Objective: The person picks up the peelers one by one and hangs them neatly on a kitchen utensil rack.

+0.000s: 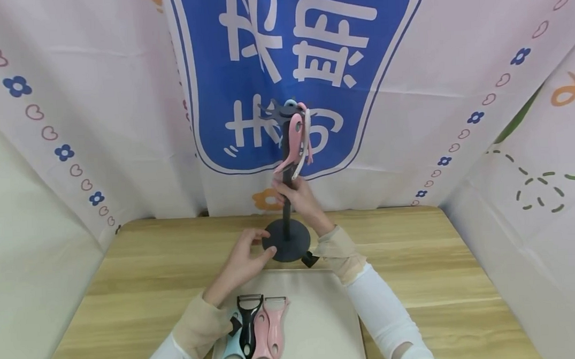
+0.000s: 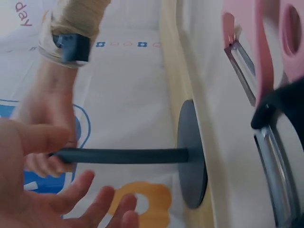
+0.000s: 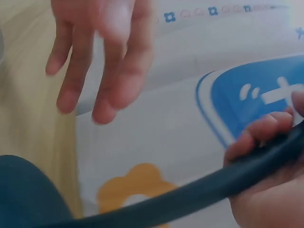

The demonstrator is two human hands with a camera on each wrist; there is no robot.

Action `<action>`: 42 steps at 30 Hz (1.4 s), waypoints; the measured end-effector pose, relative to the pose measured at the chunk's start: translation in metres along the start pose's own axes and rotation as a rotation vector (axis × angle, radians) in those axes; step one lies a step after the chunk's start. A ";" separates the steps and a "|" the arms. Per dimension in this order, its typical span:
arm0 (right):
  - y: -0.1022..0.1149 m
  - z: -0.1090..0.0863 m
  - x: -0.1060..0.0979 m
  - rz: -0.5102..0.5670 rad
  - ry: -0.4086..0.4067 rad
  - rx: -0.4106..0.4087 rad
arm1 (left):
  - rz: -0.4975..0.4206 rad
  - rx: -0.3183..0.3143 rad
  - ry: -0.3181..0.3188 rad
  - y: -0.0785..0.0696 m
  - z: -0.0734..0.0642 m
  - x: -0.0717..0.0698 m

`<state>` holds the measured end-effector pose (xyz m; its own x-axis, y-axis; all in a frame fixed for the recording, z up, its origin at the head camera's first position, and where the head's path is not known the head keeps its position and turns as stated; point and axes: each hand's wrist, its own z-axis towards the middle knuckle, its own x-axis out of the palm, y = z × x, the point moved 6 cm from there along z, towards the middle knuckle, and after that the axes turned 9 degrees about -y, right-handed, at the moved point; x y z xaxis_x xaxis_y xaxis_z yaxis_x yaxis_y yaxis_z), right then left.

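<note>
A black stand with a round base and a hooked top stands at the table's back edge. Two or more peelers hang from its hooks, among them a pink peeler and a white one seen edge-on. My right hand grips the pole just below the hanging peelers; the right wrist view shows its fingers curled round the pole. By the left side of the base is my left hand, fingers spread and holding nothing. In the left wrist view its fingers are apart from the pole.
On the light tray in front of the base lie several peelers: a black one, a light blue one and pink ones. Behind the wooden table hangs a printed cloth.
</note>
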<state>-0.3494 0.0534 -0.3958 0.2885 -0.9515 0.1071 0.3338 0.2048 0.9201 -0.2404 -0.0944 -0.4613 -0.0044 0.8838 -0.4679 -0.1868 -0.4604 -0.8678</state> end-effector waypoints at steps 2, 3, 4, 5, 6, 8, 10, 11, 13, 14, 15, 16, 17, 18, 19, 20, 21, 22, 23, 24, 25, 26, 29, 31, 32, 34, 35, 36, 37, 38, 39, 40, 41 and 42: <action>-0.013 0.002 0.001 0.022 -0.007 0.039 | 0.021 0.005 0.023 0.000 -0.003 -0.001; -0.018 0.002 0.002 0.018 -0.018 0.050 | 0.031 0.009 0.035 0.000 -0.005 -0.001; -0.023 0.002 0.002 0.012 -0.029 0.055 | 0.044 0.016 0.046 -0.001 -0.006 -0.001; -0.026 0.003 0.002 0.003 -0.041 0.048 | 0.056 0.016 0.055 -0.001 -0.007 -0.001; -0.028 0.003 0.002 -0.007 -0.053 0.038 | 0.066 0.022 0.061 -0.002 -0.009 -0.002; -0.030 0.004 0.003 -0.020 -0.079 0.014 | 0.087 0.032 0.070 -0.003 -0.014 -0.004; -0.030 0.006 0.003 -0.015 -0.101 -0.015 | 0.120 0.036 0.081 -0.003 -0.021 -0.007; -0.030 0.006 0.003 -0.013 -0.109 -0.024 | 0.139 0.032 0.088 -0.002 -0.026 -0.009; -0.030 0.007 0.003 -0.011 -0.124 -0.029 | 0.169 -0.002 0.107 0.000 -0.037 -0.013; -0.031 0.008 0.003 -0.016 -0.130 -0.026 | 0.181 -0.022 0.126 0.002 -0.043 -0.015; -0.031 0.008 0.003 -0.019 -0.134 -0.023 | 0.191 -0.039 0.144 0.003 -0.049 -0.017; -0.031 0.008 0.003 -0.023 -0.138 -0.018 | 0.197 -0.058 0.160 0.005 -0.056 -0.019; -0.032 0.007 0.003 -0.028 -0.143 -0.012 | 0.207 -0.074 0.171 0.006 -0.062 -0.020; -0.033 0.007 0.004 -0.032 -0.147 -0.007 | 0.221 -0.092 0.176 0.007 -0.068 -0.022; -0.033 0.007 0.004 -0.036 -0.151 -0.003 | 0.250 -0.107 0.178 0.007 -0.075 -0.023; -0.034 0.006 0.005 -0.037 -0.152 0.000 | 0.299 -0.107 0.173 0.008 -0.081 -0.025; -0.035 0.006 0.005 -0.033 -0.153 0.004 | 0.357 -0.115 0.162 0.008 -0.088 -0.027; -0.035 0.005 0.006 -0.033 -0.152 0.008 | 0.413 -0.131 0.152 0.008 -0.094 -0.029; -0.037 0.004 0.006 -0.029 -0.153 0.012 | 0.475 -0.142 0.145 0.009 -0.101 -0.031; -0.038 0.003 0.007 -0.023 -0.157 0.012 | 0.528 -0.158 0.147 0.009 -0.107 -0.032; -0.039 0.002 0.006 -0.019 -0.161 0.014 | 0.571 -0.181 0.162 0.010 -0.113 -0.032; -0.040 0.001 0.006 -0.016 -0.165 0.017 | 0.599 -0.185 0.173 0.011 -0.118 -0.032; -0.041 -0.001 0.003 -0.008 -0.177 0.007 | 0.618 -0.214 0.216 0.013 -0.129 -0.028; -0.040 -0.002 0.002 -0.011 -0.178 0.002 | 0.614 -0.219 0.223 0.014 -0.134 -0.026; -0.040 -0.002 0.003 -0.012 -0.175 0.001 | 0.617 -0.212 0.220 0.015 -0.136 -0.026; -0.039 -0.001 0.004 -0.016 -0.172 0.004 | 0.631 -0.219 0.221 0.018 -0.140 -0.025; -0.039 -0.001 0.005 -0.019 -0.172 0.008 | 0.637 -0.232 0.227 0.019 -0.141 -0.025; -0.039 -0.001 0.006 -0.021 -0.172 0.009 | 0.654 -0.229 0.230 0.020 -0.142 -0.024; -0.039 -0.002 0.006 -0.023 -0.172 0.012 | 0.670 -0.239 0.240 0.022 -0.143 -0.023; -0.040 -0.001 0.007 -0.026 -0.171 0.015 | 0.687 -0.247 0.246 0.023 -0.144 -0.022; -0.040 -0.002 0.008 -0.027 -0.170 0.018 | 0.705 -0.247 0.248 0.024 -0.145 -0.021; -0.040 -0.002 0.008 -0.025 -0.169 0.019 | 0.725 -0.246 0.250 0.025 -0.146 -0.020; -0.041 -0.002 0.008 -0.022 -0.170 0.019 | 0.743 -0.238 0.240 0.025 -0.146 -0.019; -0.041 -0.002 0.008 -0.017 -0.170 0.014 | 0.759 -0.223 0.228 0.026 -0.146 -0.019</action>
<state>-0.3587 0.0376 -0.4334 0.1260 -0.9803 0.1523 0.3243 0.1858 0.9275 -0.1016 -0.1353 -0.4990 0.1528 0.2977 -0.9424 -0.0133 -0.9528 -0.3032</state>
